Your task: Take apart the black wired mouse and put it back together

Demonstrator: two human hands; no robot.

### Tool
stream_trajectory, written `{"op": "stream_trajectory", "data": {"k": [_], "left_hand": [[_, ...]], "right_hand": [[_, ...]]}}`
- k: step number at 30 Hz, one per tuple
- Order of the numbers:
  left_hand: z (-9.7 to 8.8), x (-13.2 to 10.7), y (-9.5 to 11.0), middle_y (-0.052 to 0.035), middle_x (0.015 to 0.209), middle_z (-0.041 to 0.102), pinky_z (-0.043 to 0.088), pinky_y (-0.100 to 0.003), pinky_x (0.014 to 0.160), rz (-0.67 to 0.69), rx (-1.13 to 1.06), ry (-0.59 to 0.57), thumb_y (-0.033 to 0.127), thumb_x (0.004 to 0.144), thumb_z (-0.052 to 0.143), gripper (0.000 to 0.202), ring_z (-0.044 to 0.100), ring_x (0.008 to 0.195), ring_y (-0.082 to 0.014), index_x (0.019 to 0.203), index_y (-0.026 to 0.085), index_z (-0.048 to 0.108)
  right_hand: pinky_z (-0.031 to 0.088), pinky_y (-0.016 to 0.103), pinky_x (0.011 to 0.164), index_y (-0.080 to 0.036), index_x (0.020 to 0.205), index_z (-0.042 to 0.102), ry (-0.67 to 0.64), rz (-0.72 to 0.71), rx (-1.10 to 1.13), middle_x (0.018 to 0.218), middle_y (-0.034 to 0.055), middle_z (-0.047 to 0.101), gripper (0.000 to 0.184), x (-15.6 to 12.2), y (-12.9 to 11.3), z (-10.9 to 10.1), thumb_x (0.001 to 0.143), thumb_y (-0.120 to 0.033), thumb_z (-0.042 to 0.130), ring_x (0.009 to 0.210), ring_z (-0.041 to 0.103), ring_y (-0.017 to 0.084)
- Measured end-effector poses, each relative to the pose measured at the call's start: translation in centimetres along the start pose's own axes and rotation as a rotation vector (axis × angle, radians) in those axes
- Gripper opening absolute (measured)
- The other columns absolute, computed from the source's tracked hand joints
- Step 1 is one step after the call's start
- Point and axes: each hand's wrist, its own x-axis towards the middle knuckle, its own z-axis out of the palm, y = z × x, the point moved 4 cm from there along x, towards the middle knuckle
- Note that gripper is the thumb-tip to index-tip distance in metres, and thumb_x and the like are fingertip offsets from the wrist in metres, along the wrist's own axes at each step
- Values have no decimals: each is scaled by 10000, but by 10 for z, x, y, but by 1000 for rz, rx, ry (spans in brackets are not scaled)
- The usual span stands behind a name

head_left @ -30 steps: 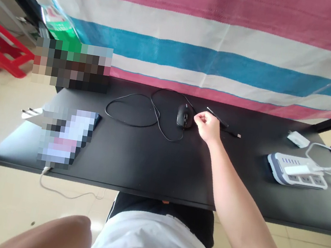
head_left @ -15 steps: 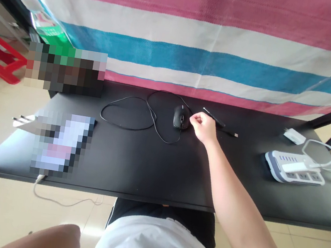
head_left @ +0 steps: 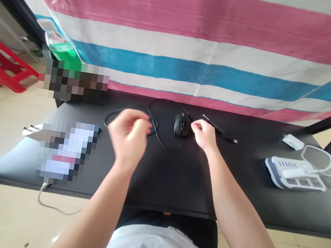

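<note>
A black computer mouse (head_left: 180, 125) sits on the black table, its thin cable (head_left: 166, 147) looped to the left. My right hand (head_left: 204, 135) is just right of the mouse, fingertips pinched where the cable meets them. From behind that hand the cable comes out to a USB plug (head_left: 235, 141). My left hand (head_left: 129, 138) hovers over the left part of the cable loop, fingers curled and blurred by motion; whether anything is in them does not show. Beyond my right hand lies a dark, slim stick with a thin metal tip (head_left: 214, 124).
At the right are a white power strip (head_left: 277, 181) with a white cable plugged in and a white charger (head_left: 293, 142). A phone-like device (head_left: 70, 151), pixelated, lies at the left with a cable. A green-labelled bottle (head_left: 65, 53) stands back left. Striped sheeting (head_left: 192, 71) hangs behind.
My left arm has come up from below the table, and its hand is now over the cable loop. My right hand stays beside the mouse. The camera view has shifted slightly.
</note>
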Motion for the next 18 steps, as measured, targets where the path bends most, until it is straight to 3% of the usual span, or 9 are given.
{"op": "stream_trajectory", "data": {"k": [2,3,6,8,12,18], "left_hand": [[24,12,-8,-31,729,682,523,-311,689,-19,172,-120,223,787,625,75,665,739,-201,804,190,691],[40,18,-13,-35,737,696,517,-318,712,-25,287,-224,219,750,631,72,676,772,-219,794,201,685],[76,31,-26,-117,919,734,510,-379,832,-26,517,-382,292,735,637,164,690,936,-295,862,188,641],[91,31,-31,-162,1003,721,506,-399,857,-8,580,-460,389,751,635,289,680,1011,-332,945,176,616],[98,20,-34,-190,1127,675,497,-410,926,39,617,-475,477,766,642,482,643,1125,-350,1120,159,568],[98,9,-36,-220,1248,595,455,-450,1019,64,665,-500,486,740,709,708,580,1227,-382,1303,125,478]], "right_hand": [[448,280,645,-215,716,652,1,-12,-16,644,4,682,222,-1,0,0,825,-369,534,635,616,167],[450,281,653,-213,730,661,-2,-21,-30,652,6,687,232,-1,-1,0,834,-371,527,640,620,168],[463,295,690,-212,803,705,-37,-67,-105,737,28,734,256,-3,-3,3,864,-371,515,700,664,188],[478,315,722,-217,870,736,-59,-107,-179,836,54,766,268,-4,-6,5,881,-359,510,768,694,212],[507,366,775,-227,974,770,-95,-140,-298,1027,92,780,296,-4,-6,9,896,-343,509,904,715,273],[525,389,836,-250,1051,774,-147,-145,-320,1122,64,770,348,-4,-3,11,867,-199,484,1020,709,289]]}}
